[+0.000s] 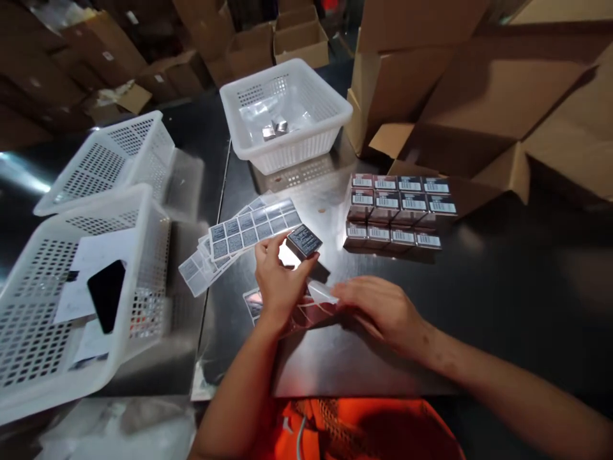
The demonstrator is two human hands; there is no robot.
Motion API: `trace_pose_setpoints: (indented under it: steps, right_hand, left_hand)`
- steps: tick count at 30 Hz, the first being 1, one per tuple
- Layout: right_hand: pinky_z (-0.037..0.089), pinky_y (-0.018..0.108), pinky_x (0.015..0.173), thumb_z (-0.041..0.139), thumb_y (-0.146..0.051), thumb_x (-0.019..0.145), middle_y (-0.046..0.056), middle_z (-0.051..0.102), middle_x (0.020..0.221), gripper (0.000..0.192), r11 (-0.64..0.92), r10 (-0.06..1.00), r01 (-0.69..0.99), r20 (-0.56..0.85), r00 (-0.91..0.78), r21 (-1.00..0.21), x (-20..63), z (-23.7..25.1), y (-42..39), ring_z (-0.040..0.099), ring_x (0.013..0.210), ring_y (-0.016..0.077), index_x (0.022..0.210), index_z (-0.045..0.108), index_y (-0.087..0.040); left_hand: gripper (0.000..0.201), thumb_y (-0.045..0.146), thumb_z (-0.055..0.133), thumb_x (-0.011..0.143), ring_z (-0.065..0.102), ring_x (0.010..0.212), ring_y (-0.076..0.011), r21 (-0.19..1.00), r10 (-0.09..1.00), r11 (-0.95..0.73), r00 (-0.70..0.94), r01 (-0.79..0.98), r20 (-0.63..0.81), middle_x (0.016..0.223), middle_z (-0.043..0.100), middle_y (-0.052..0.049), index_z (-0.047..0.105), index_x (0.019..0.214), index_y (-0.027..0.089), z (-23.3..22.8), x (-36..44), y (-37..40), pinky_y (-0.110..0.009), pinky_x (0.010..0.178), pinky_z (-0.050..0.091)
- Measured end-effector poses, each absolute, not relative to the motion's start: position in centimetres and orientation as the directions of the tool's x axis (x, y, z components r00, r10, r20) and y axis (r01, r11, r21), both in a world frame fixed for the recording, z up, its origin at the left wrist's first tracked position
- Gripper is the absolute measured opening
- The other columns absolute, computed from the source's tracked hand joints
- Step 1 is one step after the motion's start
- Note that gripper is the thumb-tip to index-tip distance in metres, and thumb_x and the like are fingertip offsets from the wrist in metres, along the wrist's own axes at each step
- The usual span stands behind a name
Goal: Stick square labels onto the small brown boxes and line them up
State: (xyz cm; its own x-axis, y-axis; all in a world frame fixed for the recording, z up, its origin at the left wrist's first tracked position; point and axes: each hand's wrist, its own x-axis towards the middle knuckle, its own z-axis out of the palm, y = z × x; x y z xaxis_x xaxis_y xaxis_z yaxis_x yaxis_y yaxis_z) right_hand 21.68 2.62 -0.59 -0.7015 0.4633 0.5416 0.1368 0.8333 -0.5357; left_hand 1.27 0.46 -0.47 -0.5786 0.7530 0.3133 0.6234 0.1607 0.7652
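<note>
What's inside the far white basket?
The far basket holds crumpled clear plastic and two small silvery blocks. Anything under the plastic is hidden.

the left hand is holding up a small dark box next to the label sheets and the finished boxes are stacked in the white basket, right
Not quite. In the head view the left hand does hold a small dark box beside the label sheets, but the finished boxes sit in rows on the table, not in the white basket.

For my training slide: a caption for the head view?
Left hand holds a small box beside label sheets; right hand rests on the table.
</note>
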Motion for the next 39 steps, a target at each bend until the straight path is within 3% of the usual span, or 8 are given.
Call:
trace_pose_setpoints:
  steps: [2,4,6,8,12,15,18,39]
  right_hand:
    - [0.054,0.041,0.092,0.055,-0.023,0.102,0.01,0.073,0.108,0.011,0.869,0.409,0.08,0.618,-0.671,-0.488,21.9,0.0,2.5,0.067,0.107,0.0253,0.102,0.066,-0.023]
    - [0.053,0.042,0.091,0.054,-0.03,0.103,0.009,0.071,0.101,0.017,0.843,0.399,-0.018,0.648,-0.649,-0.537,22.1,0.8,2.4,0.064,0.108,0.0256,0.098,0.07,-0.026]
    - [0.054,0.039,0.087,0.057,-0.035,0.102,0.006,0.068,0.089,0.017,0.725,0.471,-0.144,0.638,-0.61,-0.673,22.4,1.7,2.4,0.064,0.098,0.0232,0.093,0.07,-0.028]
    - [0.054,0.037,0.087,0.065,-0.034,0.098,0.002,0.066,0.081,0.011,0.555,0.628,-0.23,0.584,-0.514,-0.799,22.6,2.3,2.8,0.064,0.091,0.0212,0.088,0.068,-0.029]
    - [0.054,0.032,0.081,0.081,-0.035,0.086,-0.001,0.067,0.085,0.019,0.154,0.916,-0.265,0.238,-0.324,-0.952,23.1,2.5,4.3,0.064,0.086,0.0177,0.085,0.063,-0.027]
    - [0.054,0.03,0.073,0.086,-0.04,0.079,-0.001,0.068,0.083,0.038,-0.127,0.928,-0.206,-0.043,-0.371,-0.97,23.5,2.4,5.1,0.066,0.08,0.0172,0.099,0.057,-0.026]
    - [0.056,0.033,0.083,0.089,-0.041,0.072,-0.004,0.068,0.075,0.058,-0.274,0.886,-0.204,-0.164,-0.433,-0.94,23.5,2.6,5.1,0.069,0.09,0.0203,0.108,0.047,-0.026]
    - [0.058,0.031,0.076,0.088,-0.033,0.07,-0.007,0.067,0.074,0.059,-0.318,0.876,-0.261,-0.178,-0.448,-0.911,22.9,2.4,4.6,0.068,0.079,0.0164,0.104,0.04,-0.026]
  left_hand:
    - [0.05,0.034,0.086,0.064,0.063,0.092,-0.0194,0.793,0.75,0.173,-0.6,0.583,0.278,0.101,0.063,-0.003,0.069,0.11,0.022,-0.3,1.1,0.6,-0.027,0.068,0.05]
    - [0.05,0.031,0.083,0.063,0.061,0.077,-0.0142,0.86,0.764,0.17,-0.615,0.481,0.194,0.101,0.065,-0.003,0.068,0.109,0.02,-0.1,1.1,0.7,-0.023,0.06,0.046]
    - [0.05,0.025,0.078,0.061,0.048,0.054,-0.0049,0.935,0.804,0.155,-0.591,0.319,0.068,0.107,0.066,-0.002,0.065,0.109,0.02,0.0,1.4,0.8,-0.019,0.046,0.035]
    - [0.05,0.02,0.07,0.06,0.032,0.042,0.0011,0.977,0.857,0.129,-0.515,0.168,-0.025,0.114,0.067,-0.001,0.061,0.11,0.021,0.1,1.9,0.7,-0.018,0.038,0.022]
    - [0.05,0.012,0.063,0.055,0.027,0.04,0.0036,0.994,0.943,0.097,-0.324,0.055,-0.074,0.12,0.069,-0.003,0.06,0.104,0.021,0.1,3.1,0.0,-0.016,0.038,0.016]
    - [0.05,0.01,0.065,0.056,0.028,0.04,0.0037,0.993,0.978,0.11,-0.185,0.043,-0.1,0.123,0.07,-0.004,0.061,0.104,0.022,-0.3,3.7,-0.6,-0.016,0.037,0.017]
    - [0.05,0.01,0.071,0.057,0.028,0.04,0.0037,0.993,0.986,0.105,-0.135,0.061,-0.096,0.122,0.071,-0.003,0.063,0.104,0.023,-0.7,3.9,-1.0,-0.015,0.038,0.019]
    - [0.047,0.013,0.078,0.056,0.029,0.04,0.0032,0.989,0.984,0.068,-0.171,0.129,-0.046,0.119,0.074,-0.006,0.066,0.101,0.021,-0.6,3.9,-1.0,-0.013,0.037,0.019]
